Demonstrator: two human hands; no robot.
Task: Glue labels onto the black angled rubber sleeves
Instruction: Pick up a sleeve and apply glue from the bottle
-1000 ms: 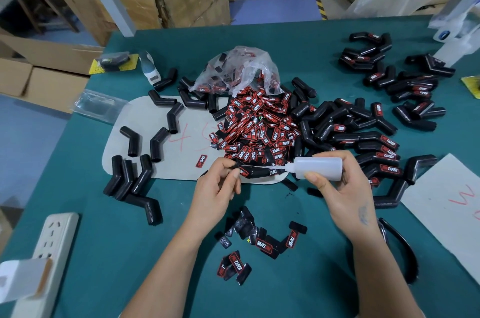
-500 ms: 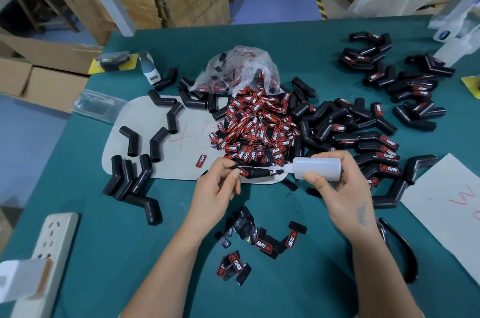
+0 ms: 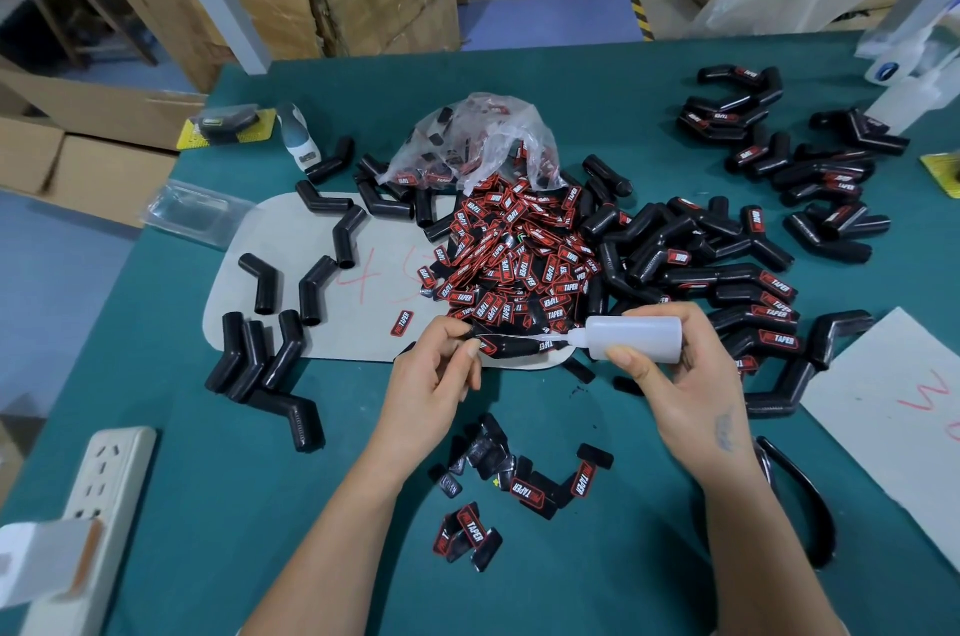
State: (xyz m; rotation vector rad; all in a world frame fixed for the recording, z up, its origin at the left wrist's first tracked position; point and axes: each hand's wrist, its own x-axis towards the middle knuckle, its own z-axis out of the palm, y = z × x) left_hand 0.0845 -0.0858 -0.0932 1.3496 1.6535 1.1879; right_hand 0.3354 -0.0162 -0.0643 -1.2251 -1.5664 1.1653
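Green table (image 3: 260,505) fills view. Grey mat (image 3: 353,323) left of centre, loose bare sleeves (image 3: 270,282) on and around it. Label heap (image 3: 514,250) spills from plastic bag (image 3: 467,136) at centre. Labelled sleeves (image 3: 748,302) piled right of heap, more far right. White power strip (image 3: 98,495) at near left edge. Right hand (image 3: 685,386) grips glue bottle (image 3: 634,336), fingers curled round it, nozzle pointing left onto held sleeve (image 3: 514,347). Left hand (image 3: 436,375) pinches that sleeve's left end. Few labels (image 3: 524,484) scattered between forearms.
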